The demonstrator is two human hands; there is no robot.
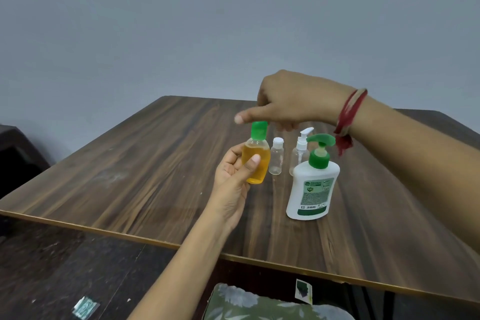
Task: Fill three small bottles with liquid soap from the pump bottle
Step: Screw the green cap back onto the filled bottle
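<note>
The left hand (pixel 235 176) grips an amber bottle (pixel 257 163) upright above the counter (pixel 130 163). The right hand (pixel 291 101) hovers just over its green cap (pixel 259 129), thumb out and fingers curled down. To their right stand a clear bottle (pixel 276 161), a spray bottle (pixel 298 153) and the pump bottle (pixel 311 184).

amber-filled green-capped bottle (pixel 255 163) upright, empty white-capped bottle (pixel 276 161), empty spray bottle (pixel 298 154), white pump bottle (pixel 311 189) standing
</note>
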